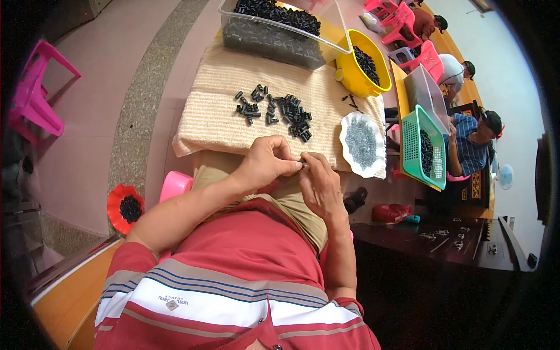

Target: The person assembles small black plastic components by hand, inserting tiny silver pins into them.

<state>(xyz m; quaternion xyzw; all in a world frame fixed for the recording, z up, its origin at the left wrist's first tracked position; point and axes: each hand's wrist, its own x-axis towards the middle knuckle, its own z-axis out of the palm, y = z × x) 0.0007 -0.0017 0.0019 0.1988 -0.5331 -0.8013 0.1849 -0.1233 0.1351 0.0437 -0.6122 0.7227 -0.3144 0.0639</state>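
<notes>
My left hand (265, 163) and my right hand (322, 186) meet just in front of the table's near edge, above my lap. Thumbs and fingers of both are pinched together around a small dark piece, mostly covered by the fingertips; its exact kind is hard to see. Beyond them, a loose pile of small black cylindrical parts (291, 114) lies on the cream striped towel (204, 111) covering the table. To the right of my right hand sits a white scalloped dish (345, 143) filled with tiny clear-grey pieces.
At the table's far side stand a clear plastic bin (274, 44) and a yellow bucket (344, 76), both holding black parts. A red scalloped bowl (115, 211) is at lower left, a pink stool (38, 102) farther left. Rightward, a person (466, 146) sits behind a green basket (413, 146).
</notes>
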